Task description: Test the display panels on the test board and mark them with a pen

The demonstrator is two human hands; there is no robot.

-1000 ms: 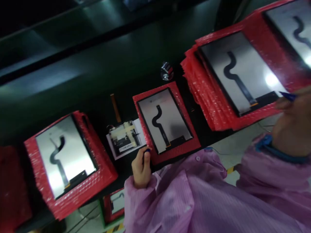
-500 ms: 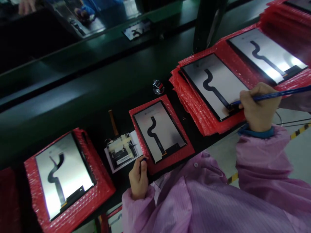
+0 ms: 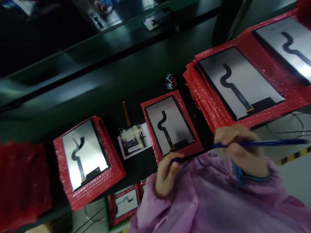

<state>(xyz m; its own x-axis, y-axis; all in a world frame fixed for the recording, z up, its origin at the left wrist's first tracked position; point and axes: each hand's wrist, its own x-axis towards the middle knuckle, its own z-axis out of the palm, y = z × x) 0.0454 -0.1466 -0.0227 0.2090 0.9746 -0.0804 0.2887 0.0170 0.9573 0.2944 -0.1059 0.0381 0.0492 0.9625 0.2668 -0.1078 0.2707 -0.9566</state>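
Note:
My right hand [image 3: 243, 152], blurred by motion, is closed around a blue pen [image 3: 279, 142]; the pen's tip points left, over the table's front edge. My left hand [image 3: 166, 174] pinches a small dark blue piece that looks like a pen cap [image 3: 177, 159], at the near edge of the middle display panel [image 3: 173, 126]. That panel lies on red bubble wrap, its black S-shaped flex cable on top. Beyond my right hand, another display panel [image 3: 245, 77] rests on a stack of red bubble-wrap sheets [image 3: 201, 103].
At left lies a wrapped display panel [image 3: 91, 161], beside a red bubble-wrap pile [image 3: 24, 181]. A small circuit assembly [image 3: 132, 139] sits on white paper left of the middle panel. Behind are a round shiny object [image 3: 171, 81] and a green ledge [image 3: 97, 87]. One more panel [image 3: 289, 45] is far right.
My right hand has lifted the pen off the right-hand panel's cable end and come left toward my body. My left hand still pinches the small blue piece. The view has shifted left.

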